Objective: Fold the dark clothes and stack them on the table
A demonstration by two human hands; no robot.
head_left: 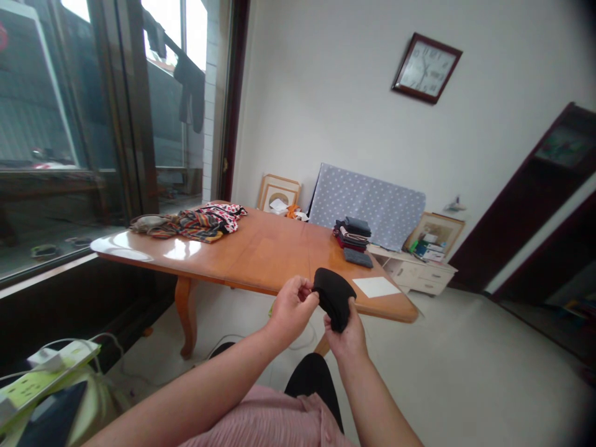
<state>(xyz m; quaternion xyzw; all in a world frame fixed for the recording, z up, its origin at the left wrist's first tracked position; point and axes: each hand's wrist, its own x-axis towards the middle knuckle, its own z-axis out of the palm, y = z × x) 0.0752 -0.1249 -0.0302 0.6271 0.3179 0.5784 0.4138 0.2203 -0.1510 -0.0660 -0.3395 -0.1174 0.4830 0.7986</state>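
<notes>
A folded piece of black cloth is held up in front of me, just off the near edge of the table. What garment it is, I cannot make out. My left hand pinches its left edge between thumb and fingers. Wrapped round its lower right side is my right hand, thumb on the near face and fingers behind. Beyond the cloth, a stack of folded dark clothes sits on the table, with a folded grey piece in front of it. A white sheet of paper lies right of my hands.
The wooden table spans the view, with a heap of patterned clothes at its far left. A white cabinet stands behind its right end. At lower left are a power strip with cables and a dark phone-like slab.
</notes>
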